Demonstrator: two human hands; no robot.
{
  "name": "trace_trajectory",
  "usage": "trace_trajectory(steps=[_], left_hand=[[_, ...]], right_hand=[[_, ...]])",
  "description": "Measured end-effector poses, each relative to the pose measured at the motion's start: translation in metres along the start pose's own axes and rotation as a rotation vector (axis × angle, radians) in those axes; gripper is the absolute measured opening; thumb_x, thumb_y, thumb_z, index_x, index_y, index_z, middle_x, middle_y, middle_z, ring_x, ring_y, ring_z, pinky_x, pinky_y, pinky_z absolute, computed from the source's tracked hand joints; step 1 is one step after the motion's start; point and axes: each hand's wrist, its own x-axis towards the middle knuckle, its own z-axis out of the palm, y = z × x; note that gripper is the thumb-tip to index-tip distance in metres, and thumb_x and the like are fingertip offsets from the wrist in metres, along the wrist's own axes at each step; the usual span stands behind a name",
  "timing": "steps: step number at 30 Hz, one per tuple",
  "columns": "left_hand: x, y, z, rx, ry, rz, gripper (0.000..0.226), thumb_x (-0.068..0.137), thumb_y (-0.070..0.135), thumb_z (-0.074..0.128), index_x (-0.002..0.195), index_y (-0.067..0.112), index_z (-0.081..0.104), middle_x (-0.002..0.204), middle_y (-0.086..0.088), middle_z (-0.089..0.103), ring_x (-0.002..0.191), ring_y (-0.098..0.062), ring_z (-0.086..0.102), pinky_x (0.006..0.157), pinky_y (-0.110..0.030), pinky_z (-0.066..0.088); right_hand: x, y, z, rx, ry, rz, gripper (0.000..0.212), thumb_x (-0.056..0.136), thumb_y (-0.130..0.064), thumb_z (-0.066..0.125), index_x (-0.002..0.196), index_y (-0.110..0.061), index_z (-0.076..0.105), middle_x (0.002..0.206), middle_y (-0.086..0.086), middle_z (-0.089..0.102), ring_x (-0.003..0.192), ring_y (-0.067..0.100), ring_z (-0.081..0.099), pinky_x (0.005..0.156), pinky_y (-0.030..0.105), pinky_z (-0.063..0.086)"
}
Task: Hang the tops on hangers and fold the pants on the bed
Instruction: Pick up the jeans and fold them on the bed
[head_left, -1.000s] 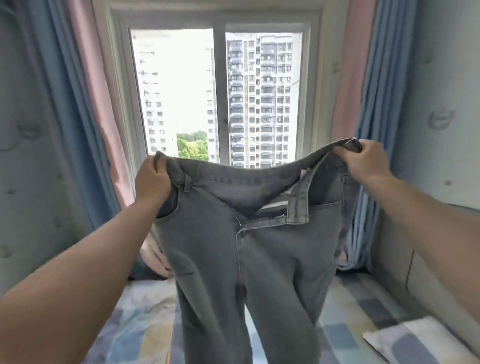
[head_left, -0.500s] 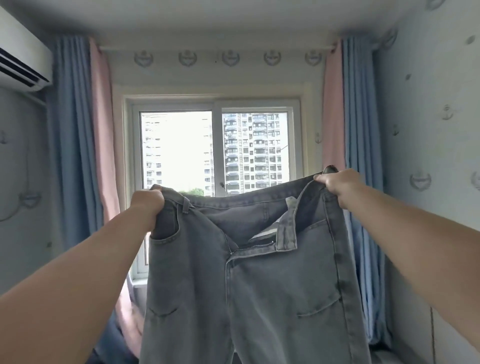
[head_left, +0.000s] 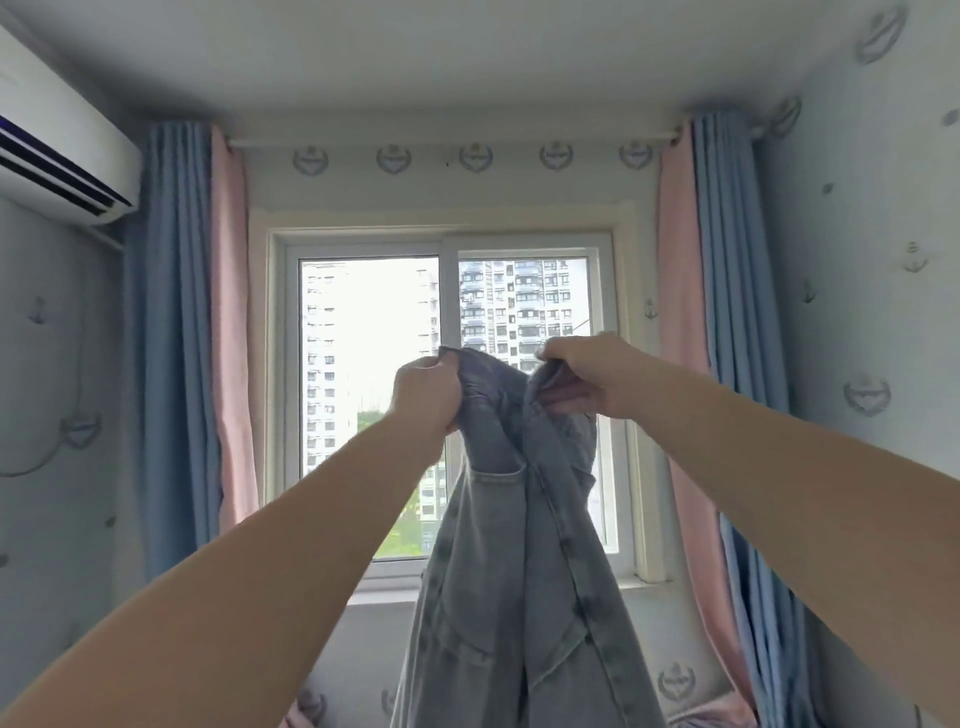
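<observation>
Left hand (head_left: 426, 395) and right hand (head_left: 587, 374) each clutch a waistband end of the faded grey denim jeans (head_left: 519, 571), near each other; long axis hangs straight down beneath them, halved lengthwise, before the white-framed window (head_left: 363, 338).

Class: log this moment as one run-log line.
left hand: grips jeans waistband | right hand: grips waistband | jeans: held up, halves together

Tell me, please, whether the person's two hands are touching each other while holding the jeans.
Apart. The head view shows the left hand and right hand each gripping the top of the jeans, with a fold of denim between them.
</observation>
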Motion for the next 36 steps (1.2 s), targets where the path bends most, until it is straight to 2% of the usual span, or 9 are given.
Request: trace_trajectory(steps=[5,10,13,19,22,24,27,31,36], left_hand=[[-0.020,0.006,0.013,0.024,-0.077,0.055,0.026,0.104,0.023,0.051,0.095,0.010,0.072,0.103,-0.020,0.070,0.088,-0.028,0.063,0.096,-0.050,0.054],[-0.032,0.009,0.006,0.032,-0.258,0.040,0.009,0.091,0.002,0.056,0.094,0.010,0.057,0.090,-0.007,0.058,0.077,-0.018,0.059,0.064,-0.025,0.050],[-0.038,-0.004,0.000,0.110,-0.391,0.148,0.060,0.067,0.003,0.067,0.125,-0.001,0.053,0.114,-0.020,0.064,0.100,-0.030,0.067,0.078,-0.040,0.059],[-0.034,-0.019,-0.031,0.189,-0.098,0.239,0.033,0.082,-0.012,0.046,0.102,0.014,0.054,0.084,-0.004,0.057,0.063,-0.014,0.051,0.039,-0.016,0.037],[-0.023,-0.010,-0.058,0.042,-0.058,0.169,0.033,0.085,-0.012,0.048,0.092,0.019,0.058,0.086,-0.004,0.062,0.068,-0.018,0.059,0.044,-0.020,0.047],[-0.020,0.001,-0.075,-0.045,-0.080,0.144,0.034,0.087,-0.012,0.051,0.096,0.019,0.062,0.094,-0.009,0.069,0.083,-0.027,0.069,0.063,-0.035,0.060],[-0.016,0.013,-0.098,-0.138,-0.124,0.101,0.032,0.089,-0.013,0.052,0.106,0.011,0.067,0.102,-0.016,0.072,0.092,-0.037,0.071,0.074,-0.047,0.062],[-0.007,0.016,-0.129,-0.173,-0.172,0.049,0.032,0.092,-0.012,0.052,0.113,0.007,0.068,0.103,-0.018,0.074,0.092,-0.040,0.072,0.067,-0.042,0.061],[-0.004,0.019,-0.177,-0.068,-0.243,-0.002,0.026,0.094,-0.006,0.057,0.116,0.003,0.068,0.107,-0.019,0.074,0.095,-0.039,0.071,0.071,-0.040,0.058]], right_hand=[[-0.016,-0.017,0.029,-0.097,-0.014,-0.097,0.013,0.092,-0.017,0.068,0.092,-0.007,0.060,0.084,0.012,0.065,0.067,0.021,0.065,0.058,0.029,0.058],[-0.027,-0.027,0.035,-0.132,-0.013,-0.183,0.010,0.087,-0.007,0.070,0.094,-0.002,0.066,0.081,0.019,0.062,0.069,0.024,0.061,0.071,0.035,0.055],[-0.033,-0.032,0.047,-0.174,0.007,-0.199,0.026,0.086,-0.013,0.072,0.095,0.010,0.067,0.095,0.025,0.070,0.086,0.034,0.071,0.088,0.041,0.057],[-0.041,-0.018,0.058,-0.298,-0.006,-0.444,0.049,0.081,-0.042,0.074,0.093,0.005,0.072,0.097,0.025,0.072,0.094,0.041,0.068,0.079,0.039,0.055],[-0.032,0.010,0.038,-0.371,0.226,-0.584,0.049,0.085,-0.053,0.072,0.120,-0.020,0.064,0.126,-0.002,0.063,0.115,0.015,0.058,0.104,0.039,0.046],[-0.029,0.031,0.026,-0.362,0.349,-0.512,0.082,0.082,-0.060,0.072,0.147,-0.021,0.040,0.151,0.000,0.044,0.136,0.018,0.043,0.115,0.044,0.036],[-0.033,0.063,0.023,-0.090,0.007,-0.192,0.120,0.062,-0.079,0.075,0.156,-0.027,0.023,0.160,0.004,0.036,0.143,0.025,0.040,0.115,0.052,0.035],[-0.056,0.076,0.048,0.296,-0.554,0.121,0.082,0.074,-0.060,0.081,0.140,-0.020,0.053,0.140,0.009,0.061,0.127,0.032,0.060,0.098,0.052,0.052],[-0.068,0.047,0.084,0.232,-0.153,-0.057,0.033,0.089,-0.020,0.075,0.119,-0.009,0.069,0.112,0.008,0.075,0.098,0.024,0.074,0.088,0.039,0.059]])
